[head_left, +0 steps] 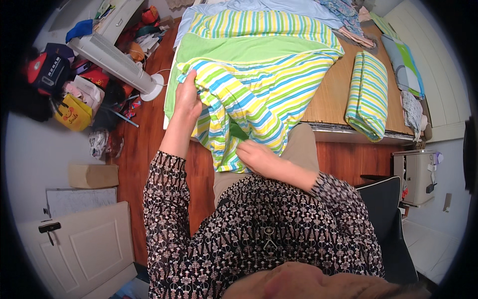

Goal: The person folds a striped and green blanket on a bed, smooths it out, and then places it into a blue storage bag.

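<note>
A quilt cover (279,79) with yellow, green, blue and white stripes spreads over the bed's near part and drapes past its edge onto my lap. Its plain green side shows in a band across the middle. My left hand (188,97) is closed on a bunched corner, raised at the bed's left edge. Lower down, my right hand (256,155) has its fingers curled on the hanging fabric, beside a fold where darker green cloth shows inside. The fingertips of the right hand are partly hidden in the cloth.
A rolled striped quilt (367,94) lies right on the bed's woven mat (323,107). Left of the bed stands a white tower fan (117,62), with bags (74,112) heaped beyond it. A black chair (386,214) is at my right, a cardboard box (93,176) at far left.
</note>
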`<action>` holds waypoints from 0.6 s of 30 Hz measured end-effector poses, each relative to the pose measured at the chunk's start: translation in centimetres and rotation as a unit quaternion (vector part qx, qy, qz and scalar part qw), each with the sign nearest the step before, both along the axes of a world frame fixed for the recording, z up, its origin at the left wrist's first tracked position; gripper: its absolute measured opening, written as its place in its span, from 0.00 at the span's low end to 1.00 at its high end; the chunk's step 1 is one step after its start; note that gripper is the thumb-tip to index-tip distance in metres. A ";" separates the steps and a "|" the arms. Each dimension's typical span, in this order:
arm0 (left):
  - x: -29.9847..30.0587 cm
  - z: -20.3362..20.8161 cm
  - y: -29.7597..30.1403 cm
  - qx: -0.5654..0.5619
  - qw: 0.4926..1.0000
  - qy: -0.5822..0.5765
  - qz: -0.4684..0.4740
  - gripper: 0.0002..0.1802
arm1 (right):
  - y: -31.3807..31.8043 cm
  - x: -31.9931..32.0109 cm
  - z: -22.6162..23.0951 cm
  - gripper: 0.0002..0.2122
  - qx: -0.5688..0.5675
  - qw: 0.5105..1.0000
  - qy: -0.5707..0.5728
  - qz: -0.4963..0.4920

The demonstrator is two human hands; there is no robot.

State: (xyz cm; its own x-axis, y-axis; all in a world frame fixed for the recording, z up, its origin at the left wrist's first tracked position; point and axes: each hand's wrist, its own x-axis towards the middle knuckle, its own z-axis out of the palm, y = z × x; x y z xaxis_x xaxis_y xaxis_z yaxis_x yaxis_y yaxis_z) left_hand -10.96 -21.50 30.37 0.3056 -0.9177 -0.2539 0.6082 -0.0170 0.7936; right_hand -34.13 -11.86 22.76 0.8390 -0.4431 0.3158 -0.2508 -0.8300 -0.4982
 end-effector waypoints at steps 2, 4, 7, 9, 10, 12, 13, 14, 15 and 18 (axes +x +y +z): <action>-1.5 1.2 -1.2 0.016 1.000 -0.011 -0.014 0.20 | -2.6 2.6 -1.6 0.09 -0.098 0.992 0.078 -0.020; -2.9 3.0 -1.8 0.029 0.999 -0.020 -0.020 0.21 | -5.2 4.9 -5.2 0.08 -0.161 0.968 0.188 -0.046; -3.1 2.8 -2.7 0.022 0.999 -0.042 -0.025 0.21 | -7.5 5.9 -9.1 0.09 -0.236 0.907 0.347 -0.041; -2.5 2.2 -3.3 0.019 0.998 -0.060 -0.018 0.21 | -7.6 4.6 -10.2 0.09 -0.200 0.878 0.435 0.013; -2.1 2.0 -3.4 0.025 0.997 -0.072 -0.009 0.21 | -7.2 3.8 -10.0 0.09 -0.171 0.864 0.472 0.043; -1.6 1.7 -3.9 0.036 0.995 -0.097 -0.002 0.21 | -6.9 2.3 -9.1 0.10 -0.100 0.852 0.510 0.066; -1.0 1.2 -4.4 0.039 0.993 -0.107 0.008 0.21 | -6.7 1.8 -8.0 0.10 -0.068 0.857 0.508 0.063; -0.3 0.6 -5.0 0.042 0.992 -0.117 0.015 0.21 | -6.6 1.4 -6.9 0.10 -0.033 0.871 0.488 0.049; 0.6 0.0 -5.2 0.047 0.991 -0.125 0.027 0.21 | -6.2 0.7 -4.3 0.10 0.007 0.895 0.445 0.021; 0.8 0.7 -6.2 0.072 0.990 -0.118 0.036 0.20 | -5.3 -2.4 4.5 0.11 0.135 0.936 0.326 -0.009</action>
